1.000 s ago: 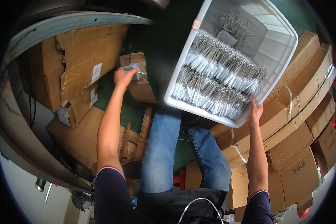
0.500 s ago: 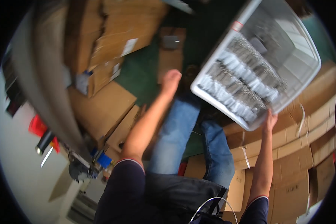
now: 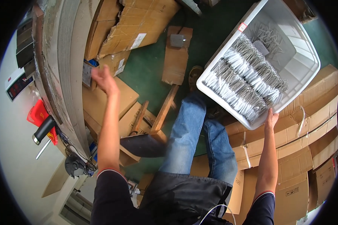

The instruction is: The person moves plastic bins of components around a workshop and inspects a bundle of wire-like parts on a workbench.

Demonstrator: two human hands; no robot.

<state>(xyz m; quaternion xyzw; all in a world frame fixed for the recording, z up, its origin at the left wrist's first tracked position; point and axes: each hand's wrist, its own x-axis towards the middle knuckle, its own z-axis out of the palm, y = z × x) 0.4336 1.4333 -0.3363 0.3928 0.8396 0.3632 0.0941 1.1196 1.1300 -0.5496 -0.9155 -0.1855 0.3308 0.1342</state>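
A person's two bare hands are held well apart, seen from above. The right hand (image 3: 271, 120) is clamped on the near rim of a white plastic tub (image 3: 305, 48), which sits ahead on the right, tilted so that its inside shows. In the near part of the tub lie two dense rows of thin metal wire pieces with white sleeves (image 3: 233, 80) — packed side by side, wire ends pointing away — and in the far part is a loose pile of pale sticks (image 3: 268, 35) beside a paper slip (image 3: 260, 48). The left hand (image 3: 106, 80) is raised on the left, fingers loosely parted, near some cardboard boxes (image 3: 139, 24); whether it touches one cannot be told. Between the hands, on the green floor (image 3: 144, 67), a flat cardboard strip (image 3: 174, 65) bears a shiny grey patch, with a wooden frame (image 3: 165, 107) just on its near side. Nearest are the wearer's blue jeans (image 3: 186, 135) and black apron (image 3: 178, 195). Flattened cartons (image 3: 285, 131) are stacked on the right; at far left, a black-handled tool (image 3: 44, 129) lies against a red holder (image 3: 35, 112)
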